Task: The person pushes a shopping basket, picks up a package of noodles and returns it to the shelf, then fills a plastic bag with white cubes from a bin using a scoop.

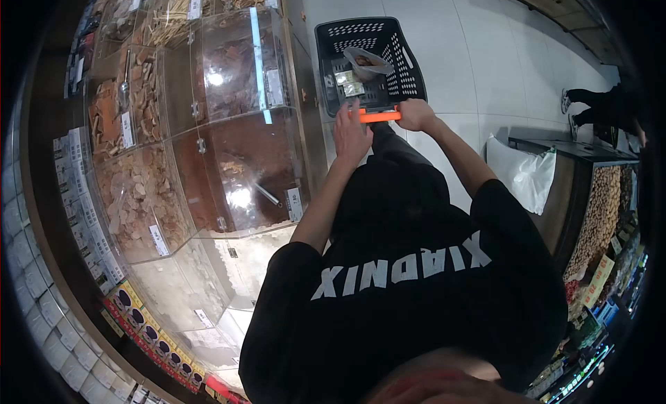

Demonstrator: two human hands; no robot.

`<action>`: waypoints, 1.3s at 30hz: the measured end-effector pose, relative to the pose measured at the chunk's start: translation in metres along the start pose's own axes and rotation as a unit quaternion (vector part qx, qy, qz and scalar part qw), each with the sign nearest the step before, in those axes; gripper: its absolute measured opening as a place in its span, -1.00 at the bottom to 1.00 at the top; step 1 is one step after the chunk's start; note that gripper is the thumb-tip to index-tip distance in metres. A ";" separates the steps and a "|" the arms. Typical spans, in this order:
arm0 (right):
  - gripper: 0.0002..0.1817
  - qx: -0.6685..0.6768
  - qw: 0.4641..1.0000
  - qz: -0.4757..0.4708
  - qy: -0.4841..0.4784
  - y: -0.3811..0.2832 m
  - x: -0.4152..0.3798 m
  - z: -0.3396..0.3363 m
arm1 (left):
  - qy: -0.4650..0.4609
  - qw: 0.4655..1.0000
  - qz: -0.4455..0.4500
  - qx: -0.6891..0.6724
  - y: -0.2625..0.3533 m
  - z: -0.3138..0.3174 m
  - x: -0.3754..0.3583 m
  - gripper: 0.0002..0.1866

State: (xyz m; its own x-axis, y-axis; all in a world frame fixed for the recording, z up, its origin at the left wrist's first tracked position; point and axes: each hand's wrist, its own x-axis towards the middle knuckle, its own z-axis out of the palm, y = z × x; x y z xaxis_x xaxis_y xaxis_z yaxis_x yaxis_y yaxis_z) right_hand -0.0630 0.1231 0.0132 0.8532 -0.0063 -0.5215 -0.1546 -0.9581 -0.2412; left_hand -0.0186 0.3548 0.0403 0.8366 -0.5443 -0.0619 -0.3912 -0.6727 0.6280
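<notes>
Over pale floor tiles, the black perforated plastic basket at twelve o'clock looks light, best held by its orange handle: right hand clasped round it, left hand loosely open.

Shopping basket: black, perforated walls; from here I see a translucent plastic bag inside, beside small pale packets.
Floor: pale tiles, thin joints; a white sack near a dark stand. Whether the basket touches the tiles, I can't tell.
Display bins: clear-lidded, holding brown pieces and pale chunks.
</notes>
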 end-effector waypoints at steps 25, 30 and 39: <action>-0.68 0.052 0.998 -0.019 0.033 0.086 0.213 -0.176 | -0.243 0.933 -0.096 0.247 0.045 0.015 0.360 -0.67; -0.67 0.047 0.997 -0.003 0.055 0.117 0.279 -0.217 | -0.247 0.941 -0.076 0.221 0.042 0.009 0.449 -0.69; -0.65 0.023 0.998 0.033 0.046 0.144 0.363 -0.287 | -0.212 0.958 -0.016 0.192 0.028 -0.001 0.554 -0.76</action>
State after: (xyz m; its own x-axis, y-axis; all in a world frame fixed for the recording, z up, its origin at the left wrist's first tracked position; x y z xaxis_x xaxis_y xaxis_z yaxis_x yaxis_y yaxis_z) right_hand 0.3674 -0.0990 0.0236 0.8823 -0.0978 -0.4603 -0.2329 -0.9407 -0.2465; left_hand 0.4347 0.0349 0.0242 0.6519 -0.6201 -0.4365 -0.5479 -0.7831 0.2942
